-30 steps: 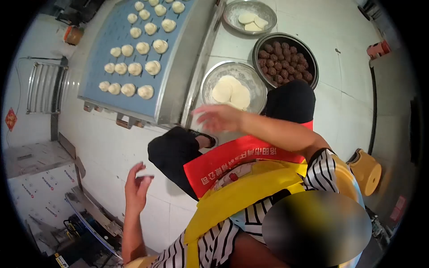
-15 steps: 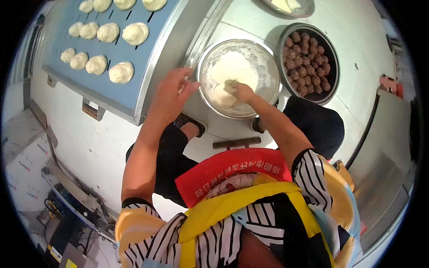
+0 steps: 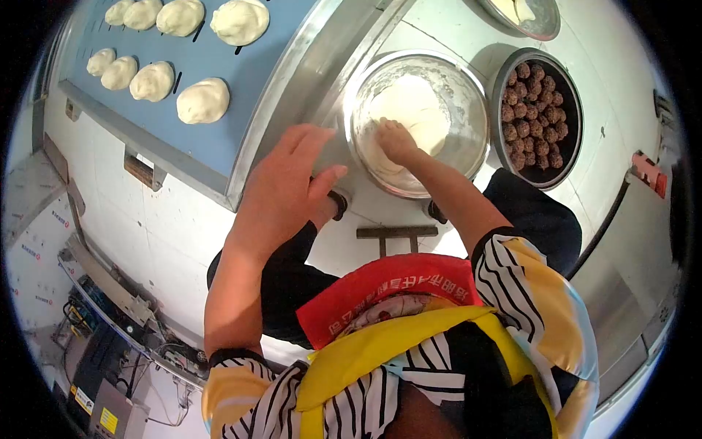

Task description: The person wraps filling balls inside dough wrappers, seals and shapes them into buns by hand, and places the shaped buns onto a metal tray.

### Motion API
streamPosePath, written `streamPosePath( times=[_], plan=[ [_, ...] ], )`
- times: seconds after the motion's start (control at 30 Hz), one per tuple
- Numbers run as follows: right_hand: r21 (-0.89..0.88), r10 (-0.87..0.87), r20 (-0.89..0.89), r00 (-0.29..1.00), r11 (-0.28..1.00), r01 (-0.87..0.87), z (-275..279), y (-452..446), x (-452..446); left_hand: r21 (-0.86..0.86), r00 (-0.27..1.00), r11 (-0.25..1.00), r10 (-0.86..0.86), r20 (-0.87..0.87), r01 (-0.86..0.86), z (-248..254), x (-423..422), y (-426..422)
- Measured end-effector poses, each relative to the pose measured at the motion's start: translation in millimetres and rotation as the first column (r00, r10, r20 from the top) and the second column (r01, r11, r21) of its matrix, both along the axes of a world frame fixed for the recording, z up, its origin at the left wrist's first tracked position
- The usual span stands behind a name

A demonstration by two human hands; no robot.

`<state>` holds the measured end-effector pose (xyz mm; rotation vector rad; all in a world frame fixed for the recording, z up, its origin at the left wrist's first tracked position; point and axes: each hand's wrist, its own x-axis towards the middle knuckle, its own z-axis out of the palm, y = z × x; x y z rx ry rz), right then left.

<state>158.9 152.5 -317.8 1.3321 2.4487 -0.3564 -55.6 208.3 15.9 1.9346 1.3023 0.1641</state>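
Note:
A steel bowl [image 3: 468,91] with flour-dusted walls holds a soft, pale mass of dough [image 3: 417,99]. My right hand [image 3: 398,143] reaches into the bowl from the near side, its fingers bent together against the dough's left part. What lies under those fingertips is hidden. Between the bowl and the metal-edged tray stand [image 3: 256,139], my left hand [image 3: 289,183] hovers with nothing in it, thumb and fingers apart. Rows of round, whitish dough pieces [image 3: 203,101] rest on the blue tray surface [image 3: 219,143] at upper left.
Right of the bowl stands a dark round pan [image 3: 578,139] of many brown filling balls [image 3: 537,124]. Another metal bowl [image 3: 545,29] with pale pieces is at the top. A steel cabinet [image 3: 621,278] borders the right side; machinery [image 3: 106,395] sits lower left.
The view has shifted, so bowl and pan appear farther right. My left hand has come up closer to the camera. Within the bowl, my right hand has moved left over the dough.

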Motion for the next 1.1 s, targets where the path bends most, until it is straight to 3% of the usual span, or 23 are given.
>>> streamPosePath(
  times=[0.1,0.2,0.3,0.4,0.43,0.47,0.57,0.6,0.63,0.67,0.7,0.73,0.8,0.83,0.93,0.97,1.1],
  plan=[
    [0.063,0.133,0.03,0.991,0.989,-0.135,15.6,9.7,3.5,0.004,1.0,1.0,0.001,-0.008,-0.001,0.3,-0.6,-1.0],
    [-0.112,0.194,-0.173,0.966,0.97,-0.215,-7.2,9.7,13.9,0.03,1.0,0.999,-0.019,-0.009,0.019,-1.3,-2.3,-3.2],
    [-0.34,0.111,-0.188,0.976,0.925,-0.171,9.9,4.9,25.9,0.041,0.999,0.998,-0.042,-0.002,0.042,-1.0,-0.2,-3.0],
    [-0.505,-0.131,-0.29,0.948,0.863,-0.035,76.7,20.4,50.3,0.051,0.998,0.996,-0.069,0.003,0.069,-3.4,3.4,1.3],
    [-0.524,-0.255,-0.381,0.889,0.852,0.019,83.1,26.4,66.1,0.069,0.997,0.995,-0.08,0.022,0.078,-13.7,0.8,1.9],
    [-0.598,-0.456,-0.489,0.744,0.796,0.095,111.3,34.6,77.1,0.094,0.995,0.992,-0.092,0.041,0.087,-22.5,2.7,3.2],
    [-0.86,-0.826,-0.406,0.391,0.49,0.143,191.7,65.4,98.8,-0.086,0.974,0.99,0.127,0.186,-0.112,-31.4,24.8,8.5],
    [-0.906,-0.886,-0.377,0.269,0.414,0.093,215.1,70.7,105.4,-0.302,0.895,0.928,0.315,0.315,-0.22,-43.8,32.2,8.7],
    [-0.923,-0.923,-0.383,0.032,0.381,-0.057,240.1,69.1,105.0,-0.516,0.772,0.813,0.504,0.387,-0.271,-64.5,38.5,7.7],
    [-0.912,-0.924,-0.369,-0.105,0.381,-0.149,271.3,66.4,106.1,-0.707,0.617,0.657,0.676,0.402,-0.26,-81.1,44.7,4.6],
    [-0.892,-0.898,-0.409,-0.165,0.431,-0.138,299.1,61.6,105.3,-0.836,0.485,0.543,0.754,0.444,-0.08,-90.1,52.8,-0.7],
    [-0.871,-0.868,-0.442,-0.227,0.476,-0.123,319.1,57.4,104.8,-0.846,0.265,0.524,0.805,0.53,0.1,-80.0,68.8,-8.9],
    [-0.784,-0.801,-0.598,0.019,0.59,0.193,341.4,51.4,112.6,-0.718,-0.182,0.516,0.851,0.493,0.467,-63.1,106.6,-29.0],
    [-0.713,-0.75,-0.649,0.123,0.657,0.243,339.2,49.5,117.1,-0.536,-0.29,0.59,0.789,0.542,0.604,-63.9,120.8,-32.2],
    [-0.675,-0.74,-0.647,0.187,0.669,0.311,346.2,37.6,131.4,-0.758,-0.054,0.605,0.789,0.612,0.242,-31.6,164.1,-35.5],
    [-0.695,-0.757,-0.636,0.153,0.647,0.312,347.8,33.3,139.9,-0.72,0.025,0.645,0.74,0.672,0.256,-28.3,166.0,-35.4],
    [-0.692,-0.753,-0.653,0.082,0.637,0.341,354.1,22.2,154.7,-0.718,-0.034,0.634,0.756,0.654,0.289,3.9,178.7,-44.9]
  ],
)
